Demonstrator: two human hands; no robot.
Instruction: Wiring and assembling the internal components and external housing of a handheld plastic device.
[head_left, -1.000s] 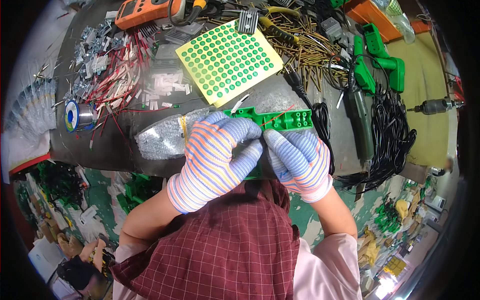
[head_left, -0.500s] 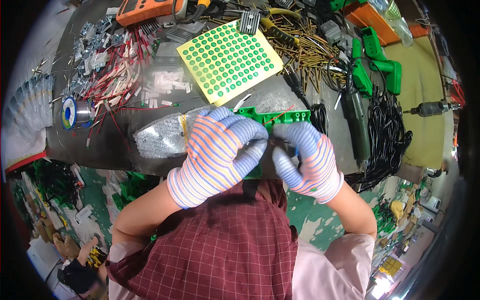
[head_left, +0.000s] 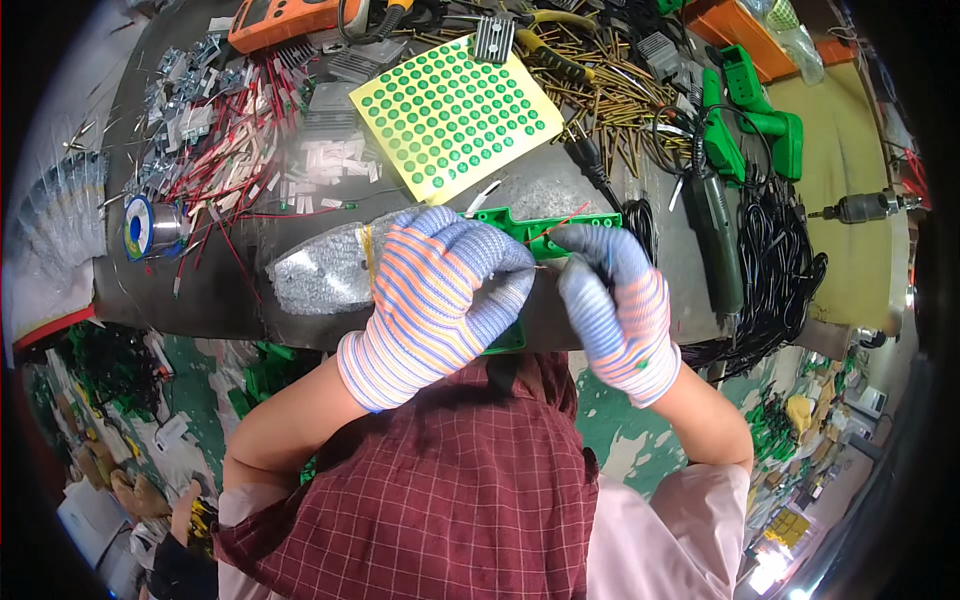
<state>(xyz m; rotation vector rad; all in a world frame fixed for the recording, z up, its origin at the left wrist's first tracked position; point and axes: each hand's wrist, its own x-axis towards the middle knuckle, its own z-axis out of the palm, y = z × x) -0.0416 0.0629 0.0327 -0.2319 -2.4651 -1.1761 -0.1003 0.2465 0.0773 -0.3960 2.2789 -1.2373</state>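
Observation:
Both hands wear striped knit gloves and meet over a green plastic housing [head_left: 597, 223] at the near side of the bench. My left hand [head_left: 440, 300] is closed in a pinch, thumb against forefinger, with a thin wire end [head_left: 540, 266] at its fingertips. Just right of it, my right hand [head_left: 625, 310] has its thumb and forefinger curled toward each other; what lies between them is too small to make out. A thin red wire [head_left: 572, 217] crosses the housing above the right fingertips. The left hand covers much of the housing.
Beyond the hands lies a yellow sticker sheet [head_left: 455, 115] with green dots. Red wires [head_left: 235, 150], a solder spool [head_left: 150, 228] and a clear bubble-wrap bundle [head_left: 320, 270] lie left. Brass screws [head_left: 620, 110], a dark green handheld tool [head_left: 715, 240] and black cables [head_left: 770, 260] are right.
My right thumb has risen toward its forefinger, narrowing the gap between them. The left hand stays nearly where it was, still pinching. The red wire has shifted slightly.

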